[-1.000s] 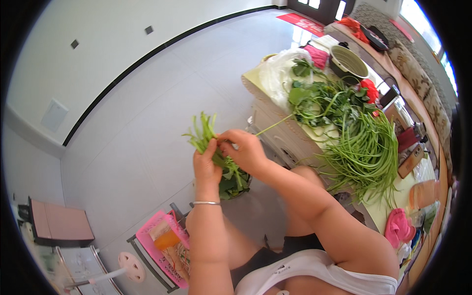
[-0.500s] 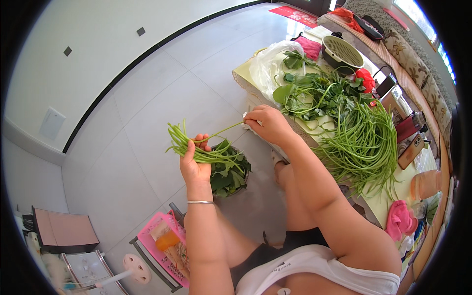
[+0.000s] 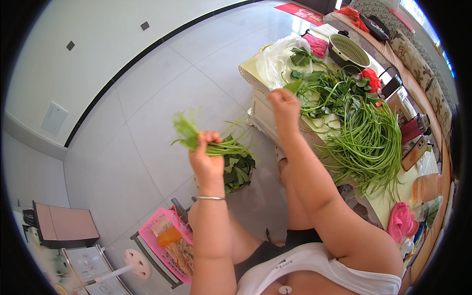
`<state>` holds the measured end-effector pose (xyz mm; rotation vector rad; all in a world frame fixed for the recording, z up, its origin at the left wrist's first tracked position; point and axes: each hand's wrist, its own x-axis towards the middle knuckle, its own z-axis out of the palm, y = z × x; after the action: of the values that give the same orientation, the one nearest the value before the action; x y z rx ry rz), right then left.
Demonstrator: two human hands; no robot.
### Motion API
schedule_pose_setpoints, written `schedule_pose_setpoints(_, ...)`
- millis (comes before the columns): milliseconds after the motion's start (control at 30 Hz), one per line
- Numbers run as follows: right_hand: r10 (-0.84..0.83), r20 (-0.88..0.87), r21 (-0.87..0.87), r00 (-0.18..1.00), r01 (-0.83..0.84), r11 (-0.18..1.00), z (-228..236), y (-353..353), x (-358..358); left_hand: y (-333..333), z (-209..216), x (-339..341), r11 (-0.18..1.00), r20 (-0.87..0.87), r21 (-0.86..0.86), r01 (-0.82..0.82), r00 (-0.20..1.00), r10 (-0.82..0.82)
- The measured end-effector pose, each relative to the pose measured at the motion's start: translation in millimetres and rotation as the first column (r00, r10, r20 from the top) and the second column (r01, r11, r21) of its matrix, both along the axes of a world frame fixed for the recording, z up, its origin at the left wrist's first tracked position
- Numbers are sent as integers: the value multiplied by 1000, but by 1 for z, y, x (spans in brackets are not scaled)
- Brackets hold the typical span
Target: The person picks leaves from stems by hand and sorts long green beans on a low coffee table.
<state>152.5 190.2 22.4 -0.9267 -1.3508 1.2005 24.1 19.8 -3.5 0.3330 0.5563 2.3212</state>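
My left hand [image 3: 207,155] is closed round a bunch of long green leaf stems [image 3: 231,147], whose far-left ends are smeared by motion. Under that bunch, a container of dark green leaves [image 3: 238,172] stands on the floor, its rim mostly hidden. My right hand [image 3: 286,105] is raised by the near-left edge of the table, fingers curled together; what they hold, if anything, is hidden. A blurred green leaf [image 3: 295,87] shows right beside its fingertips. Leafy greens [image 3: 334,88] and a big heap of long green stems [image 3: 366,147] lie on the table to the right.
A clear plastic bag [image 3: 278,59], a pink cloth [image 3: 315,45] and a colander [image 3: 349,51] are at the table's far end. Along its right side lie a phone [image 3: 415,153], a jar [image 3: 427,187] and a pink cloth item [image 3: 402,221]. A pink basket [image 3: 162,223] stands at lower left.
My right hand has left the single stem it was drawing from the bunch and moved up and right toward the table. My left hand, still gripping the bunch, shifted slightly right.
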Motion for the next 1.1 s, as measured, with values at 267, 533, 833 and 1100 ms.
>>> schedule_pose_setpoints(267, -2, 219, 633, 976, -140, 762, 10, -2, 3, -27, -4, -35, 982, -34, -85, -171, 985, 169)
schedule_pose_setpoints(533, -41, 625, 679, 779, -518, 520, 8, -49, -24, -38, -9, -49, 966, 14, -123, -228, 973, 231)
schedule_pose_setpoints(833, 560, 688, -141, 461, -672, 727, -51, -89, -47, -54, -6, -60, 885, -9, -290, -364, 926, 378)
schedule_pose_setpoints(1100, 92, 511, 249, 854, -250, 936, 39, -28, 10, -51, -8, -62, 872, -45, -373, -318, 945, 325)
